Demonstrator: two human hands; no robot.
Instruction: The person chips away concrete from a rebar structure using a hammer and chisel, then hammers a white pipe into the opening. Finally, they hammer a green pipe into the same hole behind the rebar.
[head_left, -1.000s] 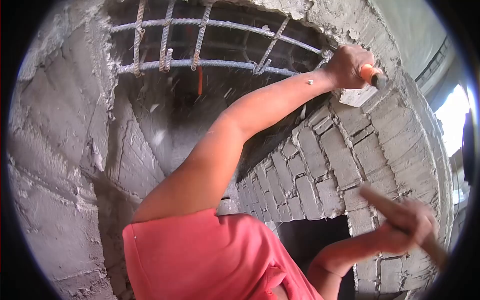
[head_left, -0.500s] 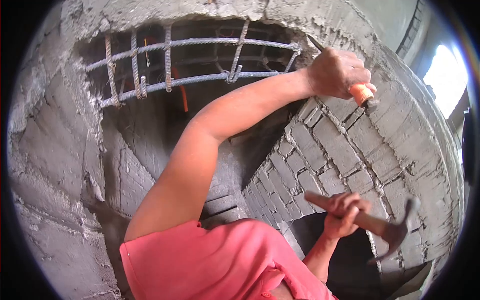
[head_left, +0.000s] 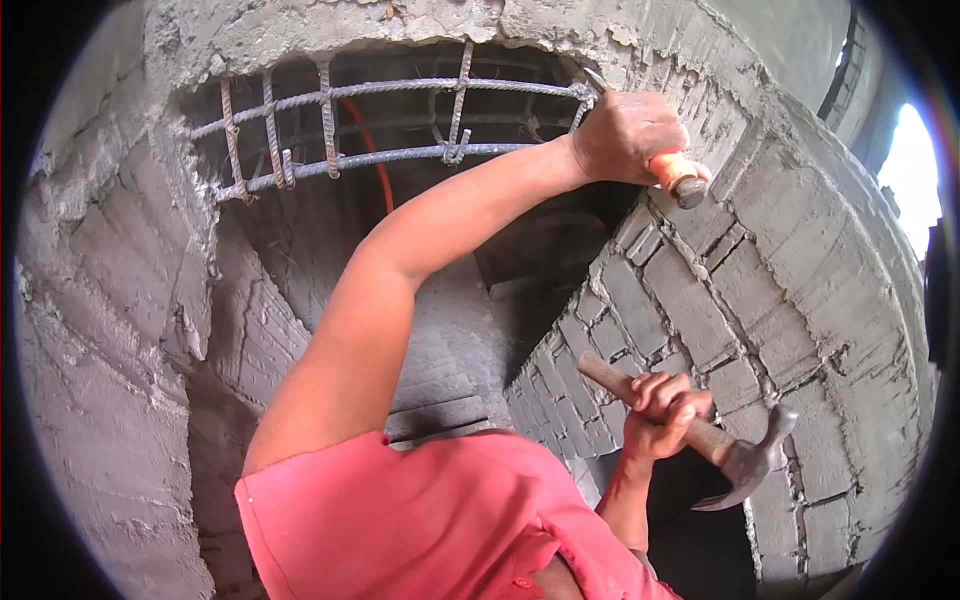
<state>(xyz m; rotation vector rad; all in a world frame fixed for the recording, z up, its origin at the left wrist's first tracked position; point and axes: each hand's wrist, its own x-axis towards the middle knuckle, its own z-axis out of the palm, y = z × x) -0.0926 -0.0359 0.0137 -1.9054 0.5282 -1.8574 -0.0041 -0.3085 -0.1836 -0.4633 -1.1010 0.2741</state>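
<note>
My left hand (head_left: 628, 135) is closed around a chisel with an orange grip (head_left: 668, 170). Its dark struck end pokes out below my fist, toward the right. On the other side, the metal tip (head_left: 597, 80) points up at the broken concrete edge by the right end of the bars; whether it touches is hard to tell. Lower down, my right hand (head_left: 668, 410) grips a claw hammer (head_left: 745, 468) by its wooden handle. The hammer's head hangs to the lower right, apart from the chisel.
Steel reinforcing bars (head_left: 400, 88) cross a ragged opening in the concrete (head_left: 330, 22). An orange cord (head_left: 378, 150) hangs behind them. A rough block wall (head_left: 690, 290) with mortar joints stands at the right, and a bright opening (head_left: 910, 180) shows at far right.
My left hand and the chisel have shifted left in view. The hammer has also moved left and its head is less blurred. The whole view has shifted slightly.
</note>
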